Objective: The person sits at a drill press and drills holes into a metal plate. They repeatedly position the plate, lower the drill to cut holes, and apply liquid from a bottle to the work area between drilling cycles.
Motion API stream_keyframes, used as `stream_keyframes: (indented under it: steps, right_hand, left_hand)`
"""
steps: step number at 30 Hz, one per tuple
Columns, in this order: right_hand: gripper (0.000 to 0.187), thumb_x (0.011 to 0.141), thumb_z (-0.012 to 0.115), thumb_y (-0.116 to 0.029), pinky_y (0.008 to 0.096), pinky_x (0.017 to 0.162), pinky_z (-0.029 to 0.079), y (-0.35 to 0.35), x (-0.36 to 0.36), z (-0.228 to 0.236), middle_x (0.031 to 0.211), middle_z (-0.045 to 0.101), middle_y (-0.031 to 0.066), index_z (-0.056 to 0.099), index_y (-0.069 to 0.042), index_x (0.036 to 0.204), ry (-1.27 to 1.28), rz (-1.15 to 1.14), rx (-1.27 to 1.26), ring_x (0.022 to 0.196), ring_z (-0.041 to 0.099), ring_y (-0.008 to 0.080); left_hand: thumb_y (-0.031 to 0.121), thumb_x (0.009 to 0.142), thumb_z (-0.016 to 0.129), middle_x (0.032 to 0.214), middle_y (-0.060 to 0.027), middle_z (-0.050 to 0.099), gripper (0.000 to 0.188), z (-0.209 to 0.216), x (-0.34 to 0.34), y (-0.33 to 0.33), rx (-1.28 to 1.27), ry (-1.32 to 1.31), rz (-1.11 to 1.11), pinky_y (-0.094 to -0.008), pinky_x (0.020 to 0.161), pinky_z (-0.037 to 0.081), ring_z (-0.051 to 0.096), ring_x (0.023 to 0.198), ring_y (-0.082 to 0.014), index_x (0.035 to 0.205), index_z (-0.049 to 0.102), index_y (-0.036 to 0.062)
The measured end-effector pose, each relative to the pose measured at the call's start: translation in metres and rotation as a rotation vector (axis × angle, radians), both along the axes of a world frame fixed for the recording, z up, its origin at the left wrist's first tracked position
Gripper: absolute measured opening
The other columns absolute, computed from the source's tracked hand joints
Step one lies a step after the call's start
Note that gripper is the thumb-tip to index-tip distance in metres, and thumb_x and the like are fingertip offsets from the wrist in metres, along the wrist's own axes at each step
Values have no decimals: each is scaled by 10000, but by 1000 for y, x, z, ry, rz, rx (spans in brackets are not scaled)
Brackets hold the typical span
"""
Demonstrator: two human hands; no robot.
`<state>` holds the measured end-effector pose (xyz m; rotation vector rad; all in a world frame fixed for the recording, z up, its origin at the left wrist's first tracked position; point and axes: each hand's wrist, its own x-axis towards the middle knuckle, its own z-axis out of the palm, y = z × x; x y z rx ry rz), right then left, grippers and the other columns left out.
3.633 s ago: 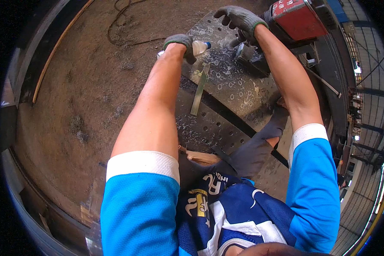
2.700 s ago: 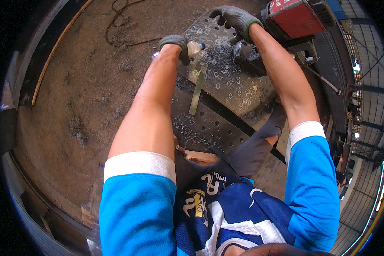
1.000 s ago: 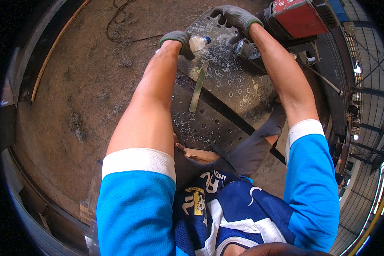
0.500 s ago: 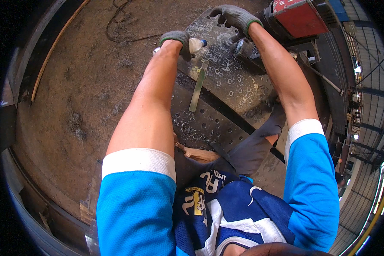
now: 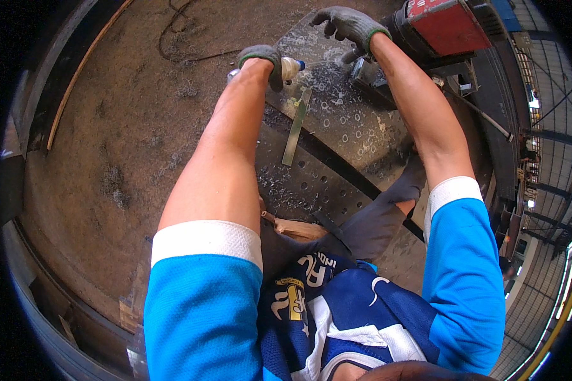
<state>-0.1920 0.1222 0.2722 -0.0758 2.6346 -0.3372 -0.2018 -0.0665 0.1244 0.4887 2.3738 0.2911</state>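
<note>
Take the flat metal strip [image 5: 296,127] in front of you as the landmark: it lies across the dark band [image 5: 337,160] between two plates, its far end on the ring-marked metal plate [image 5: 362,134] and its near end over the darker drilled plate [image 5: 327,184]. Just beyond the strip and a little to its left, your gloved left hand [image 5: 262,61] has its fingers wrapped around a clear bottle [image 5: 290,68], which lies on its side in your grasp with the blue cap pointing right. Farther beyond the strip and to its right, your gloved right hand [image 5: 346,30] has its fingers apart and loosely bent, with a gap before the thumb; you are near the red machine [image 5: 443,28], but whether the palm touches any of it cannot be told. That machine stands well to the right of the strip, on its far side. Metal shavings [image 5: 276,184] are scattered on the near side of the strip, and a piece of wood [image 5: 300,230] lies beyond them, closer to your body. Left of the strip spreads the brown, gritty floor [image 5: 133,133], where a dark cable [image 5: 165,51] curves well past the strip's far end.
</note>
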Motion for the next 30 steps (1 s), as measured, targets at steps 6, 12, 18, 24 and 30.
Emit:
stream_keyframes:
  steps: [6, 12, 18, 24, 30]
  right_hand:
    - [478, 874, 665, -129, 502, 917, 595, -4, 3, 6, 1281, 683, 67, 658, -192, 1347, -82, -289, -165, 1155, 635, 251]
    - [624, 678, 845, -166, 502, 1018, 521, 13, -16, -21, 1215, 713, 53, 698, -165, 1284, -23, -66, 4, 1151, 635, 234]
    - [710, 511, 923, -173, 491, 1076, 468, 20, -21, -34, 1170, 732, 47, 740, -144, 1197, 31, -23, -36, 1142, 640, 226]
    - [722, 484, 920, -182, 493, 1031, 485, 43, -34, -50, 1136, 738, 59, 743, -114, 1181, 56, 43, -138, 1102, 654, 243]
    - [525, 759, 649, -182, 499, 963, 543, 42, -35, -70, 1194, 718, 110, 681, -185, 1282, 71, -58, -130, 1095, 658, 306]
  left_hand:
    - [715, 741, 713, 1387, -188, 655, 867, -5, -5, -6, -50, 58, -173, -480, 1103, 453, 597, 1321, -361, 1330, 689, 78]
    - [709, 745, 715, 1379, -192, 658, 853, 0, 0, -1, 17, 23, -10, -478, 1100, 456, 602, 1313, -366, 1320, 695, 78]
    - [543, 638, 916, 1287, -161, 715, 786, -8, -3, -3, -41, 100, -155, -459, 1038, 521, 680, 1200, -340, 1263, 737, 100]
    - [455, 569, 950, 1163, -165, 754, 766, -34, -8, -1, 121, 222, -123, -446, 932, 566, 717, 1089, -353, 1232, 738, 137]
    - [466, 558, 960, 1163, -166, 754, 783, -28, -6, -5, 83, 191, -121, -454, 942, 563, 715, 1090, -357, 1234, 739, 140]
